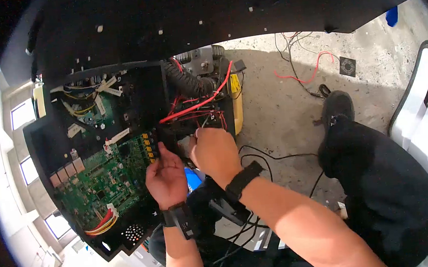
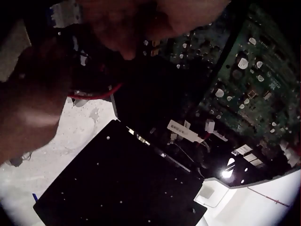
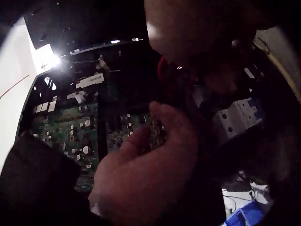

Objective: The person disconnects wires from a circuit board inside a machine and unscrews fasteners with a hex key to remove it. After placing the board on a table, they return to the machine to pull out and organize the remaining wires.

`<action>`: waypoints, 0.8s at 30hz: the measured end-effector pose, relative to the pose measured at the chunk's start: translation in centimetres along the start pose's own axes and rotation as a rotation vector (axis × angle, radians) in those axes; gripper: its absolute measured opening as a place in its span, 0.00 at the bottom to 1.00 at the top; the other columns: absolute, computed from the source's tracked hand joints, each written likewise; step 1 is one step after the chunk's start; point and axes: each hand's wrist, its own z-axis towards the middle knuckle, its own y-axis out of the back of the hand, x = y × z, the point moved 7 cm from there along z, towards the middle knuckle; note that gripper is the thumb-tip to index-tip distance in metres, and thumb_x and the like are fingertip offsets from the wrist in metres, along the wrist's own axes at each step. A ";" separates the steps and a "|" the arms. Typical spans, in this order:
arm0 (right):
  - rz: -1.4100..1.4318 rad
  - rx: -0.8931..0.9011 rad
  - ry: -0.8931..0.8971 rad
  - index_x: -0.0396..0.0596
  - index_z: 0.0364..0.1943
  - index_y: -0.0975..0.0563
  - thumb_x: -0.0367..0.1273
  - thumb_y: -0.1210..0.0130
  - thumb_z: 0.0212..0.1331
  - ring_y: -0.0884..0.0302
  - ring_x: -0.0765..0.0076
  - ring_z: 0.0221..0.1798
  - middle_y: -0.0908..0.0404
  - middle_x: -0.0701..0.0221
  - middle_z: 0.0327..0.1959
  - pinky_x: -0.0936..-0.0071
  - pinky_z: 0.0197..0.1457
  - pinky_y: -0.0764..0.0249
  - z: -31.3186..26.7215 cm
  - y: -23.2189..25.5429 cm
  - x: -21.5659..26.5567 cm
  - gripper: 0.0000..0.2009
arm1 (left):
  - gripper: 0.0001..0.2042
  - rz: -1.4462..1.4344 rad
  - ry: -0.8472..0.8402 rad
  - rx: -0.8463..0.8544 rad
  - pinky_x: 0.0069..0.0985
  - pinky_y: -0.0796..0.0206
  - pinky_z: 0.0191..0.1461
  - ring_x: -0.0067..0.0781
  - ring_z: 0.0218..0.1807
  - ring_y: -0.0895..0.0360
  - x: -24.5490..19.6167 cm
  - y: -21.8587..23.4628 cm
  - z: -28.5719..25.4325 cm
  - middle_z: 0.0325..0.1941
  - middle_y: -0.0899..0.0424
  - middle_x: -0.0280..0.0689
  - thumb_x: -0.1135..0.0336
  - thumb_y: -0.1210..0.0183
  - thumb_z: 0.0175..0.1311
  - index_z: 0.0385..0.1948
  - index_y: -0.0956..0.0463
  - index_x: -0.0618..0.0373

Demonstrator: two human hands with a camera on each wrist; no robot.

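Observation:
An open black enclosure (image 1: 47,148) holds a green circuit board (image 1: 103,176) with yellow connectors (image 1: 146,143) on its right edge. Red wires (image 1: 198,104) run through the bay beside it. My left hand (image 1: 166,176) reaches up to the board's right edge by the yellow connectors, and its fingers are hidden behind the hand. My right hand (image 1: 214,151) is curled just right of it, gripping a thin tool shaft (image 1: 205,120) that points into the red wires. The right wrist view shows the left hand (image 3: 141,179) against the board and a white breaker (image 3: 233,117).
A black cover panel (image 1: 188,13) hangs overhead. A black corrugated hose (image 1: 184,82) and a yellow part (image 1: 236,98) sit in the wire bay. Loose red and black cables (image 1: 306,77) lie on the concrete floor. My dark-trousered knee (image 1: 376,180) is at right, beside a white panel (image 1: 427,125).

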 end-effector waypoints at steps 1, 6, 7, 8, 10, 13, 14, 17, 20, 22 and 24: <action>0.024 -0.028 0.002 0.41 0.19 0.24 0.34 0.49 0.50 0.23 0.48 0.25 0.24 0.54 0.19 0.58 0.31 0.26 -0.2 0.1 0.1 0.11 | 0.15 -0.107 0.069 0.077 0.31 0.32 0.55 0.35 0.51 0.26 0.3 -0.3 0.0 0.57 0.30 0.45 0.76 0.52 0.55 0.46 0.35 0.68; -0.023 0.027 0.091 0.43 0.20 0.24 0.34 0.49 0.52 0.23 0.49 0.24 0.25 0.54 0.17 0.58 0.28 0.27 -1.0 -1.9 0.7 0.10 | 0.19 0.315 -0.022 -0.087 0.29 0.37 0.58 0.34 0.50 0.28 1.3 -0.9 -0.1 0.54 0.29 0.40 0.72 0.50 0.58 0.53 0.36 0.64; -0.009 0.032 0.153 0.43 0.21 0.25 0.34 0.50 0.52 0.24 0.49 0.23 0.25 0.55 0.17 0.58 0.27 0.28 -1.0 -2.3 1.3 0.10 | 0.19 0.380 0.015 -0.114 0.27 0.41 0.61 0.33 0.52 0.29 1.3 -0.8 0.0 0.54 0.29 0.39 0.68 0.49 0.62 0.54 0.35 0.64; -0.005 0.034 0.162 0.43 0.21 0.25 0.34 0.50 0.52 0.24 0.49 0.23 0.25 0.55 0.17 0.58 0.27 0.28 -1.1 -2.6 1.4 0.10 | 0.19 0.379 0.005 -0.113 0.27 0.41 0.61 0.33 0.52 0.29 1.1 -1.2 -0.2 0.54 0.29 0.39 0.68 0.49 0.62 0.54 0.35 0.64; 0.001 0.043 0.199 0.43 0.21 0.24 0.34 0.50 0.53 0.24 0.49 0.22 0.25 0.55 0.16 0.58 0.26 0.28 -1.3 -2.8 1.7 0.10 | 0.18 0.573 -0.035 -0.059 0.27 0.41 0.61 0.31 0.52 0.29 0.9 -2.7 -0.6 0.53 0.27 0.38 0.65 0.48 0.64 0.53 0.33 0.63; 0.009 0.004 0.188 0.43 0.21 0.24 0.34 0.50 0.52 0.25 0.48 0.22 0.25 0.54 0.16 0.58 0.26 0.28 -1.7 -2.8 2.2 0.10 | 0.17 0.580 -0.078 -0.060 0.25 0.36 0.54 0.29 0.48 0.27 0.5 -2.5 -0.1 0.48 0.24 0.38 0.67 0.46 0.63 0.52 0.32 0.63; 0.009 0.007 0.195 0.43 0.21 0.24 0.34 0.50 0.52 0.25 0.48 0.22 0.25 0.54 0.16 0.58 0.26 0.28 -1.7 -2.7 2.3 0.10 | 0.17 0.626 -0.115 -0.063 0.24 0.34 0.51 0.28 0.46 0.26 0.4 -2.5 -0.2 0.47 0.23 0.38 0.68 0.46 0.62 0.52 0.32 0.63; -0.103 0.033 0.169 0.42 0.20 0.24 0.33 0.49 0.50 0.25 0.47 0.22 0.25 0.53 0.17 0.59 0.26 0.28 -0.8 -2.2 2.4 0.09 | 0.18 0.656 -0.130 -0.081 0.22 0.32 0.48 0.27 0.42 0.24 0.6 -2.6 0.1 0.45 0.22 0.39 0.70 0.45 0.62 0.53 0.33 0.65; -0.091 0.000 0.193 0.41 0.19 0.23 0.33 0.49 0.48 0.25 0.46 0.22 0.25 0.52 0.18 0.58 0.26 0.28 0.2 -2.4 2.1 0.09 | 0.19 0.645 -0.131 -0.064 0.22 0.32 0.48 0.27 0.43 0.24 0.9 -2.9 0.6 0.45 0.22 0.40 0.69 0.45 0.62 0.54 0.34 0.66; -0.065 -0.026 0.183 0.41 0.19 0.22 0.32 0.49 0.48 0.25 0.46 0.22 0.25 0.52 0.18 0.58 0.27 0.28 0.6 -2.5 2.1 0.09 | 0.21 0.591 -0.119 -0.066 0.23 0.33 0.51 0.30 0.46 0.24 0.9 -3.0 0.5 0.48 0.23 0.42 0.69 0.47 0.62 0.56 0.36 0.67; -0.039 -0.047 0.168 0.41 0.18 0.22 0.32 0.49 0.47 0.25 0.46 0.22 0.25 0.51 0.18 0.59 0.27 0.28 0.9 -2.4 2.0 0.09 | 0.21 0.561 -0.089 -0.046 0.25 0.34 0.53 0.31 0.48 0.25 0.8 -2.7 0.7 0.49 0.24 0.44 0.70 0.49 0.62 0.56 0.37 0.67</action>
